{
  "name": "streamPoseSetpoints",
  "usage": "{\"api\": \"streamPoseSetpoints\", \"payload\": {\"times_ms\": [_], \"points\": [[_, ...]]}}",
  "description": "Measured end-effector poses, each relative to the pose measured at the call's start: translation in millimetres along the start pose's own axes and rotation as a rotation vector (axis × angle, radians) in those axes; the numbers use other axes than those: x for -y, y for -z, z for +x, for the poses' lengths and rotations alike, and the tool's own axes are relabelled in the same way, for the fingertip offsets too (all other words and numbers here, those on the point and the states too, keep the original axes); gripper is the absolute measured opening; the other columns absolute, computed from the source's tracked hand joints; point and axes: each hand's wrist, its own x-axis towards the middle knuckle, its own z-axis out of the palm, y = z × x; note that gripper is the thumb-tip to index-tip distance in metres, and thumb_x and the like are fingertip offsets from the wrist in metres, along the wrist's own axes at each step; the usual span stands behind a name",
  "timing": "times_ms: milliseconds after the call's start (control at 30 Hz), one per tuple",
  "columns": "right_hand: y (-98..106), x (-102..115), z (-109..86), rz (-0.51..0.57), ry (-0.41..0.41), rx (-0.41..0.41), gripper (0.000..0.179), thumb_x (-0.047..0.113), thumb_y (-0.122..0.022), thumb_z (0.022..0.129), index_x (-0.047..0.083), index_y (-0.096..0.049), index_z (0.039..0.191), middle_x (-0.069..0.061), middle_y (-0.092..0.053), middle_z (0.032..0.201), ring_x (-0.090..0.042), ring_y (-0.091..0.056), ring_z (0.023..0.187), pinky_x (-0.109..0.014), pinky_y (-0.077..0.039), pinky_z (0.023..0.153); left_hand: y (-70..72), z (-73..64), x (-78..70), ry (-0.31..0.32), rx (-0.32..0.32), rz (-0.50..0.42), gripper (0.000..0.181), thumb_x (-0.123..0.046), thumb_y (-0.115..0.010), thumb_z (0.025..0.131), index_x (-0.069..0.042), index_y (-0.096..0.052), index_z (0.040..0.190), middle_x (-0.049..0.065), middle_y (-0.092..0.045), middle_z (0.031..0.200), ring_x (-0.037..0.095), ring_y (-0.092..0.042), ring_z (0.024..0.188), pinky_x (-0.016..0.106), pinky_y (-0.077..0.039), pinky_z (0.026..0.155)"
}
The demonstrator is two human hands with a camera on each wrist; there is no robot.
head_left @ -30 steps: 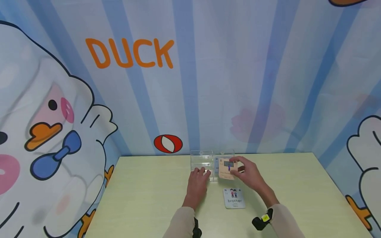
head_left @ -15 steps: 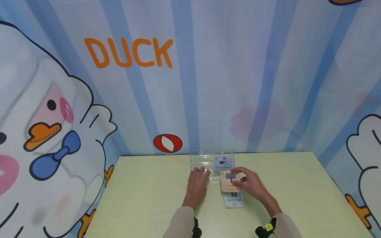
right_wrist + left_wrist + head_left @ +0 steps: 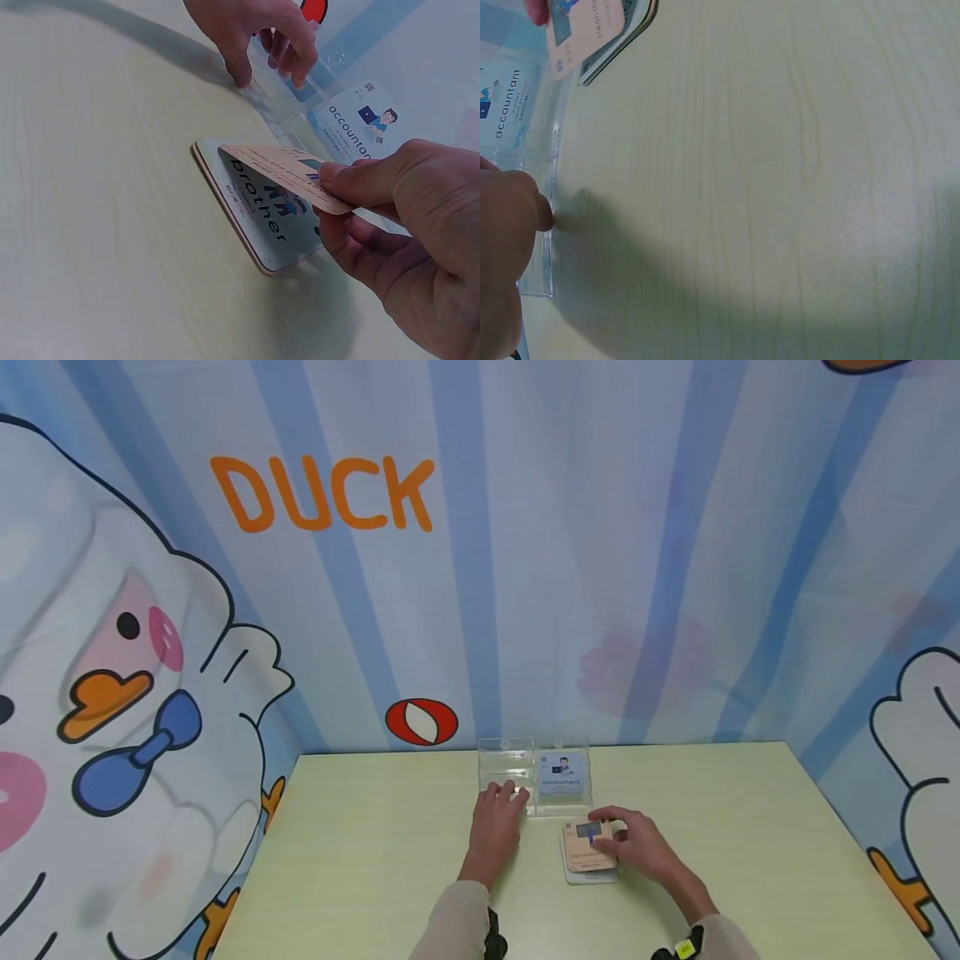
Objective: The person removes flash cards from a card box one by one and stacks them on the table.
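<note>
My right hand (image 3: 641, 845) pinches an orange-tinted flashcard (image 3: 289, 174) between thumb and fingers. That card is tilted over a small stack of flashcards lying on the table, whose top card (image 3: 259, 202) reads "brother". In the head view the held card covers most of the stack. My left hand (image 3: 495, 828) holds the front of a clear plastic two-compartment card holder (image 3: 507, 756), thumb at the front edge and fingers over the left compartment. In the right compartment lies a blue flashcard (image 3: 561, 774) reading "accountant".
The pale wood-grain table (image 3: 375, 843) runs back to a blue striped cloth (image 3: 540, 568) printed with ducks and the word DUCK. The holder stands at the table's back edge, close to the cloth.
My right hand has drawn the orange-tinted card from over the holder toward me, onto the "brother" stack. The "accountant" card in the holder is now uncovered. My left hand has stayed put.
</note>
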Motion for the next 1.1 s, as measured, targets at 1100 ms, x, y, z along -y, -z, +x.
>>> {"api": "streamPoseSetpoints", "payload": {"times_ms": [1100], "points": [[-15.0, -3.8, -2.4, -0.069, 0.049, -0.017, 0.038, 0.002, -0.082, 0.084, 0.005, -0.070, 0.120, -0.010, -0.067, 0.115, -0.019, -0.056, 0.082, -0.031, -0.047, 0.070, -2.5, 0.2, 0.6, -0.004, -0.020, -0.008, 0.047, 0.001, -0.079, 0.076, -0.018, -0.069, 0.118, 0.004, -0.064, 0.111, 0.026, -0.058, 0.101, 0.040, -0.051, 0.088]]}}
